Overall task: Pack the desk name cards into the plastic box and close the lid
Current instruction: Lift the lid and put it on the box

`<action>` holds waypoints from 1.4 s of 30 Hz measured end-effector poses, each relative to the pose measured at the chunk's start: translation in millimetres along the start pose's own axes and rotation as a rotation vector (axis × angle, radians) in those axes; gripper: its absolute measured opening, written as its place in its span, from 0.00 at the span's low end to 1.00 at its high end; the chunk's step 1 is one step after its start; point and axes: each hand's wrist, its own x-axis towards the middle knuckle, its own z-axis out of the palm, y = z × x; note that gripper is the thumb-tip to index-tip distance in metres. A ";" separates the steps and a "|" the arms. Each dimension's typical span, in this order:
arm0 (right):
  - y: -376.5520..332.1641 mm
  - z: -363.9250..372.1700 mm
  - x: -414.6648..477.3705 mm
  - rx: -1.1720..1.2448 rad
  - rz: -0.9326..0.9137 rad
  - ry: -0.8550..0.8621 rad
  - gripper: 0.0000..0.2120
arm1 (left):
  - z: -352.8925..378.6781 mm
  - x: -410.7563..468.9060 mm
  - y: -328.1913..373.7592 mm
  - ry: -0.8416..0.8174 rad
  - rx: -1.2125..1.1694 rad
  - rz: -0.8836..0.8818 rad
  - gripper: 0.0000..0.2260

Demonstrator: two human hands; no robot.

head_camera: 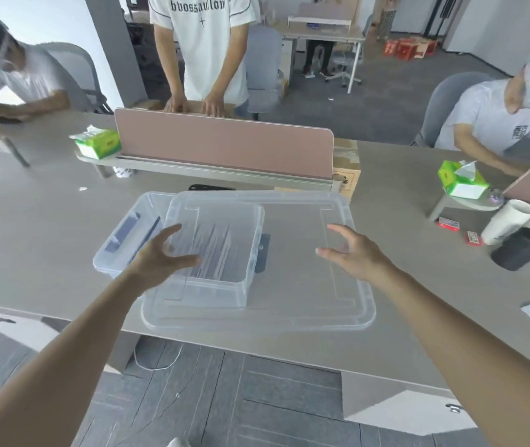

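Both forearms reach in: left hand (163, 253) and right hand (350, 250) hold the clear lid (289, 269), fingers gripping its sides. Lid's long axis runs left-right, offset right of the box (122, 240); cards (212, 250) already inside.

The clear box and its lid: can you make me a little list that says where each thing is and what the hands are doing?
box: clear plastic box on the grey desk, open on top
cards: thin cards stand inside the box, seen through the lid
lid: clear lid held over the box's right part, shifted right, not closed
left hand: left hand at the lid's left part, fingers spread
right hand: right hand on the lid's right part, fingers curled
task: lid not yet shut
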 end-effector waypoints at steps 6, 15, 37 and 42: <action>-70.1 63.0 21.1 -0.029 -0.016 0.065 0.34 | -68.5 27.9 -49.0 0.051 -0.048 -0.018 0.54; -164.8 151.9 34.7 -0.042 0.076 0.069 0.38 | -153.2 85.6 -130.4 -0.010 -0.032 -0.049 0.43; -131.5 207.0 130.6 0.008 0.289 0.251 0.22 | -121.2 210.2 -167.8 -0.037 0.040 -0.164 0.19; -133.3 215.4 121.8 -0.065 0.344 0.317 0.22 | -121.9 214.5 -177.2 -0.090 0.037 -0.110 0.20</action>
